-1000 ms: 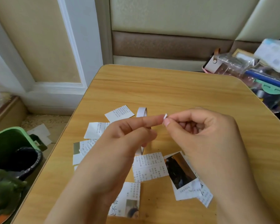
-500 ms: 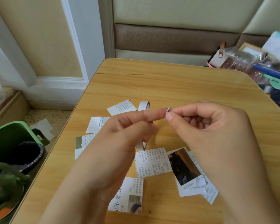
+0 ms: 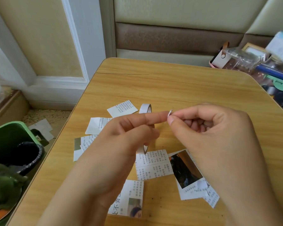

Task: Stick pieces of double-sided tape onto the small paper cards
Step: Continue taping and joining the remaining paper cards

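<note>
1. Left hand (image 3: 114,144) raised above the table (image 3: 170,85), fingers curled closed through a roll of tape (image 3: 145,108). The roll is narrow, white outside and darker inside; its top shows above the forefinger and its lower edge shows under the palm.

2. Right hand (image 3: 207,128) closed in a pinch. Thumb and forefinger tips grip a tiny white bit of tape (image 3: 170,113), which stands nearly on edge and touches the tip of the left forefinger. The other right fingers are folded into the palm.

3. Both hands meet over the middle of the table, above the scattered paper cards.

4. Cards, all lying flat on the wood:
   - two white ones with small printed text, beyond the left hand, one card (image 3: 122,108) farthest out, a second card (image 3: 96,128) just nearer;
   - a few overlapping slips (image 3: 82,145) at the left, partly hidden by the wrist;
   - a text card (image 3: 153,165) under the hands, creased across its middle;
   - a photo card (image 3: 185,170) with a dark picture and white border just beside it, its near corner overlapping more text slips;
   - a card with large characters and a small portrait (image 3: 129,201) closest to the person.

5. Green bin (image 3: 8,137) with a black liner stands on the floor to the left of the table. Clutter in clear bags (image 3: 245,57) sits at the far right corner.
</note>
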Tool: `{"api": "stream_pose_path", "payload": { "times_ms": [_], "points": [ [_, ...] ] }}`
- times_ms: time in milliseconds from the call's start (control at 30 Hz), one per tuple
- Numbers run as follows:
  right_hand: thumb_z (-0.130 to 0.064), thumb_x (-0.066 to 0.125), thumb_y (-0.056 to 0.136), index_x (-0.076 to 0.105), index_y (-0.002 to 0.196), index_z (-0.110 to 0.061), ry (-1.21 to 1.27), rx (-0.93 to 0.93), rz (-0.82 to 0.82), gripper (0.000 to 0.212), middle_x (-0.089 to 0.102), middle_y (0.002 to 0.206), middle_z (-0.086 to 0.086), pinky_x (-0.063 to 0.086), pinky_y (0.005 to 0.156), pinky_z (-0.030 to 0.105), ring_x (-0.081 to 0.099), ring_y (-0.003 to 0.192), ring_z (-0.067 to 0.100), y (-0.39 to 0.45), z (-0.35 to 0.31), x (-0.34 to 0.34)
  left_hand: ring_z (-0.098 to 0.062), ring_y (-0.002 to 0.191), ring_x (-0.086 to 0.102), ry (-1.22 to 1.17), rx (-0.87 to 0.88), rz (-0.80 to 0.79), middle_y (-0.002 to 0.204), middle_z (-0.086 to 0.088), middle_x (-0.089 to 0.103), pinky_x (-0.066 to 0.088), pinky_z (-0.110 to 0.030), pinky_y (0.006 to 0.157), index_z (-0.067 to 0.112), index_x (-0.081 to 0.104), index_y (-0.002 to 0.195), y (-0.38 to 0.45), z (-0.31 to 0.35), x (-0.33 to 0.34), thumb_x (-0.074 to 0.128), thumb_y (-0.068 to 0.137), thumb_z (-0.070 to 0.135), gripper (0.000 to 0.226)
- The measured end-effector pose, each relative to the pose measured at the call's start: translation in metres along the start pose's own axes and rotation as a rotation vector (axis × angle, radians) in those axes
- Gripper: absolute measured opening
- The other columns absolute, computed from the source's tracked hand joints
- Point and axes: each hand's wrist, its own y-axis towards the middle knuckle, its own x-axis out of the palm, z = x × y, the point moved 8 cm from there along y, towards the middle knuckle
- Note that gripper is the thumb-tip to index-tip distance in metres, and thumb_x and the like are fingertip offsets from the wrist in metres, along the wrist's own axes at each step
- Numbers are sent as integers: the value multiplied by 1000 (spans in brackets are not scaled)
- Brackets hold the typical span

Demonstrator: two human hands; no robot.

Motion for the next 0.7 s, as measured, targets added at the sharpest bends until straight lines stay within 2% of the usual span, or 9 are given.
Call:
{"api": "stream_pose_path", "payload": {
  "times_ms": [133,267,367,467,567,700],
  "points": [
    [-25,73,68,73,69,-32,37,30,-10,7,64,64,-3,44,52,17,54,58,13,0,-1,0,-5,62,39,-43,23,-30,63,4,41,30,-27,71,24,79,87,2,0,0,64,58,15,34],
    [-27,72,67,73,67,-31,45,27,-11,4,64,64,-3,44,51,16,53,57,10,0,-1,0,-6,63,40,-77,32,-55,65,3,43,30,-27,70,22,79,87,2,1,2,65,54,19,36],
    [-25,73,69,73,65,-29,49,18,-13,6,63,64,-4,41,51,13,52,55,7,0,-1,-1,-8,63,39,-93,23,-50,67,0,42,31,-27,70,20,79,85,2,-1,0,63,56,12,34],
    [-24,73,70,73,63,-28,50,7,-15,9,63,63,-5,41,52,12,52,56,7,0,-2,-1,-8,63,40,-106,17,-77,65,2,43,31,-26,69,17,78,90,3,-3,1,63,56,15,37],
    [-27,77,72,73,66,-28,56,-1,-25,7,65,65,-3,43,52,16,52,57,9,0,-3,-1,-9,62,39,-101,-1,-66,64,2,41,31,-26,69,18,79,90,3,-5,-1,57,65,10,34],
    [-29,79,71,74,71,-33,43,-14,-22,7,63,64,-5,41,52,13,52,57,7,1,-2,0,-7,62,40,-87,0,-53,64,1,41,31,-27,71,21,79,89,2,-3,-1,52,68,12,35]
  ]
}}
